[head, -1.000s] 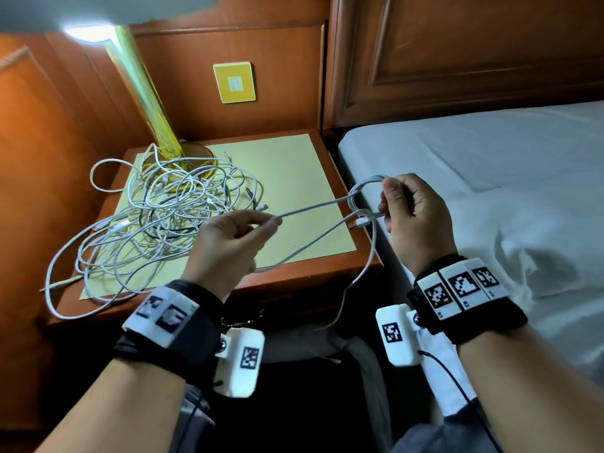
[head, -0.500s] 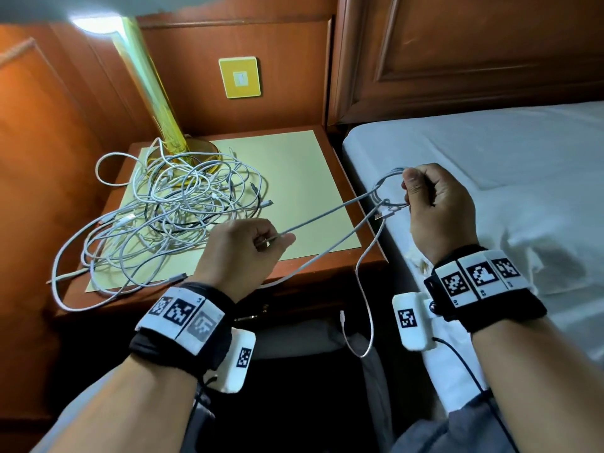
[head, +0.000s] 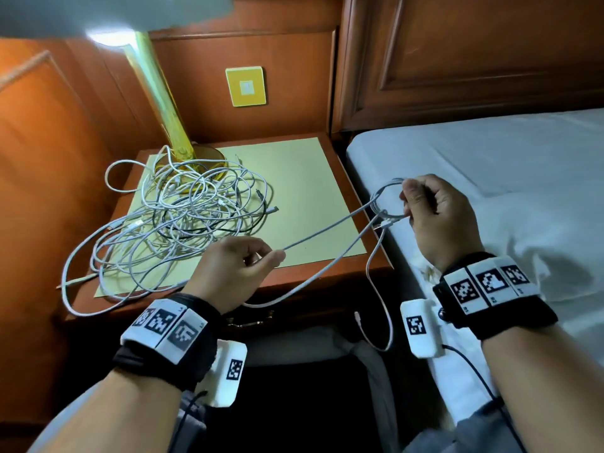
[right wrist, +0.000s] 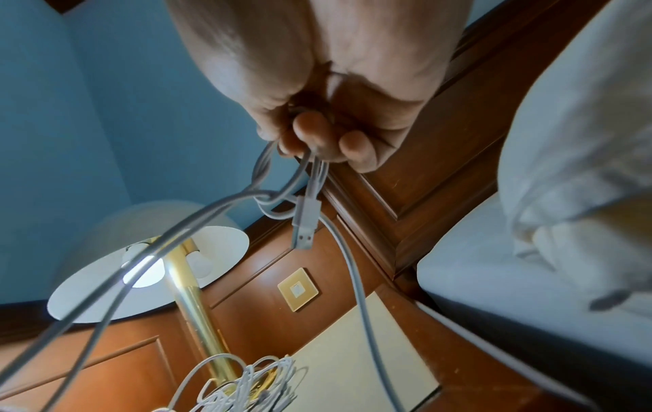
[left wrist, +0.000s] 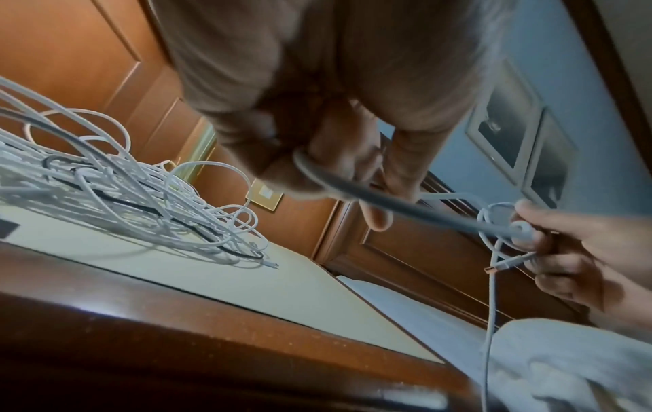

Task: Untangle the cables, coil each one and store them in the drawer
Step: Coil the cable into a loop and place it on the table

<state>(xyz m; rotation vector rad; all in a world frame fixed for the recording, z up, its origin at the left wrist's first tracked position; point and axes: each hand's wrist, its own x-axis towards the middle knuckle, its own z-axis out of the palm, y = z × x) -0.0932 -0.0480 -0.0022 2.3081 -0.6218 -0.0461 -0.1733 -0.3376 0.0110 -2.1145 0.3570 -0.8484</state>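
The two hands have moved apart since a second ago, and the white cable point(head: 330, 228) between them now runs out longer and straighter. Its loose end point(head: 357, 313) has dropped and hangs below the front edge of the tabletop point(head: 330, 276). This looks like one cable pulled free of the pile and now being wound up, so the coiling is only just begun.

Left of the tabletop's middle lies the tangle of cables point(head: 183, 217), mostly white with a dark one in it. It sits on a pale yellow mat point(head: 294, 178) and touches the foot of the gold lamp point(head: 163, 103) at the back. Some loops spill over the left edge of the tabletop.

In front of the tabletop, the left hand point(head: 233, 273) pinches the white cable between thumb and fingers. The right hand point(head: 438, 220), just past the right edge of the tabletop and over the bed point(head: 506, 165), is curled round a few small loops of the same cable. A USB plug point(right wrist: 304, 223) sticks out below its fingers.

The drawer must be under the tabletop; only a bit of a handle point(head: 251, 322) shows there, and it seems closed. Both hands are full, so one must let go to open it. The big tangle is not sorted yet, and the hanging end could catch on something.
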